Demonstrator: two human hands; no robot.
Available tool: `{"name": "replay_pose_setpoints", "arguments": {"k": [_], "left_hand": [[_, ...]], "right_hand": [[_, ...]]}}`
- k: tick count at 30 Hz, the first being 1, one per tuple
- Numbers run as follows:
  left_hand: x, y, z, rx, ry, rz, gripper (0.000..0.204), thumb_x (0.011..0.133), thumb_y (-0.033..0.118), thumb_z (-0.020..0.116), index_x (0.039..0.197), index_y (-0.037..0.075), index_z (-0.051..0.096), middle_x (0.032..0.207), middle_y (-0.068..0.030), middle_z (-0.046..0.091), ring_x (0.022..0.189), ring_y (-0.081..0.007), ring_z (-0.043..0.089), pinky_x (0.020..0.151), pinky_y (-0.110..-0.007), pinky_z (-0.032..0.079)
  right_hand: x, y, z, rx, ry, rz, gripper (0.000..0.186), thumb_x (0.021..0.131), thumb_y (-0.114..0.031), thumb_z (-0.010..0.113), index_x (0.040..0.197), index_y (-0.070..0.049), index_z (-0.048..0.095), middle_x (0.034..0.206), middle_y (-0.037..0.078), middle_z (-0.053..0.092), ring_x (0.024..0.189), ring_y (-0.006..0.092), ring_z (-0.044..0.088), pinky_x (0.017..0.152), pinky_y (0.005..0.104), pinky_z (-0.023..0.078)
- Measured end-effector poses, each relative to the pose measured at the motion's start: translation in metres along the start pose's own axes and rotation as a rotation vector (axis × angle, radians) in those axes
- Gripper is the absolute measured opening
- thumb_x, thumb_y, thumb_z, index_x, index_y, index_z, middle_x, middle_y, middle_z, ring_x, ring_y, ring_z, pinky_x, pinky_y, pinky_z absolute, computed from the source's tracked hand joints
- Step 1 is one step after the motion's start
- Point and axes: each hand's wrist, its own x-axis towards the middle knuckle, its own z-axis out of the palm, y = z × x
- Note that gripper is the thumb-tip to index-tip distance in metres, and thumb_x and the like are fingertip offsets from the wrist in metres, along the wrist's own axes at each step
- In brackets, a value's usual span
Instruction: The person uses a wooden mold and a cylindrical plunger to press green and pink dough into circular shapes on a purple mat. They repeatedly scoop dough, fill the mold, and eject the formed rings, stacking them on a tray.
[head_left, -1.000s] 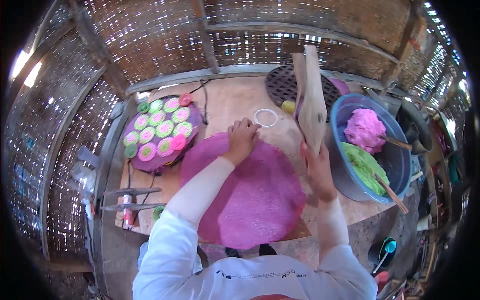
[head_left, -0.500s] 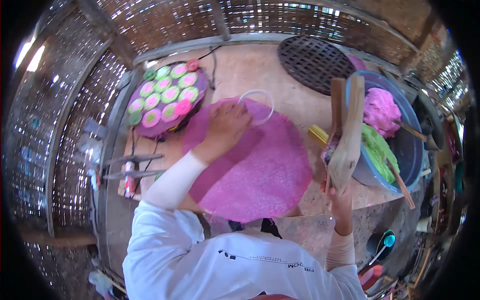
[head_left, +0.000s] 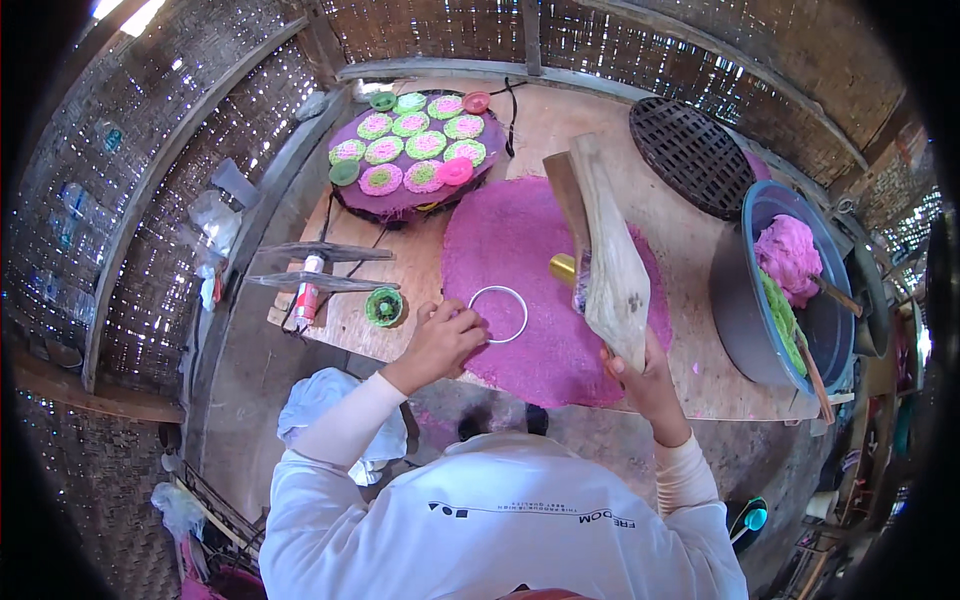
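My left hand (head_left: pixel 446 338) has its fingers curled at the left side of a white ring (head_left: pixel 498 288), holding it low over a rough magenta sheet (head_left: pixel 530 370). My right hand (head_left: pixel 650 380) grips the lower end of a long pale wooden tool (head_left: pixel 610 270) with a darker board alongside and a yellow cylinder (head_left: pixel 561 266) projecting to the left, above the sheet. A small green cup (head_left: pixel 383 307) stands left of the sheet.
A purple tray (head_left: pixel 350 130) with several pink and green discs and cups is at back left; a round dark lattice (head_left: pixel 685 155) at back right. A blue tub (head_left: pixel 740 320) of pink and green dough stands right. Crossed sticks and a tube (head_left: pixel 308 285) lie left.
My left hand has brought the ring down toward the sheet's near left edge. The wooden tool has moved left over the sheet. The view has shifted, and the small green cup now shows fully.
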Motion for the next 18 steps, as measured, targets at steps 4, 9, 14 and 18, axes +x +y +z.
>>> {"name": "replay_pose_setpoints", "arguments": {"k": [4,9,14,18], "left_hand": [[0.014,0.003,-0.029,-0.074,-0.002,-0.117,0.055,0.074,0.027,0.066,0.125,0.016,0.049,0.111,-0.0069,0.051,0.105,-0.0239,0.047,0.090,-0.042,0.031],[0.098,-0.024,-0.080,-1.360,0.707,-0.451,0.068,0.089,0.038,0.051,0.138,-0.002,0.025,0.123,-0.0154,0.045,0.118,-0.0280,0.040,0.102,-0.036,0.030],[0.128,-0.050,-0.137,-2.210,0.755,-0.131,0.060,0.090,0.050,0.043,0.123,0.001,0.047,0.104,-0.0092,0.057,0.100,-0.0262,0.052,0.089,-0.037,0.042],[0.113,-0.078,-0.102,-2.525,0.417,0.196,0.056,0.089,0.053,0.043,0.108,0.003,0.058,0.090,-0.0068,0.059,0.092,-0.0263,0.053,0.083,-0.037,0.045]], "right_hand": [[0.006,-0.028,0.011,0.095,-0.094,0.180,0.045,0.084,-0.025,0.063,0.118,-0.003,0.044,0.087,0.000,0.052,0.074,0.0056,0.048,0.064,0.0199,0.040],[0.027,-0.049,0.023,0.157,-0.340,0.277,0.050,0.086,-0.040,0.058,0.118,-0.004,0.043,0.082,0.001,0.052,0.065,0.0073,0.050,0.057,0.0203,0.042],[0.063,-0.079,0.032,0.067,-0.554,0.459,0.054,0.090,-0.053,0.042,0.113,-0.004,0.047,0.076,0.002,0.054,0.059,0.0083,0.051,0.051,0.0201,0.043],[0.094,-0.078,0.027,0.002,-0.585,0.681,0.062,0.091,-0.060,0.029,0.104,-0.004,0.053,0.073,0.002,0.056,0.055,0.0082,0.052,0.048,0.0195,0.043]]}}
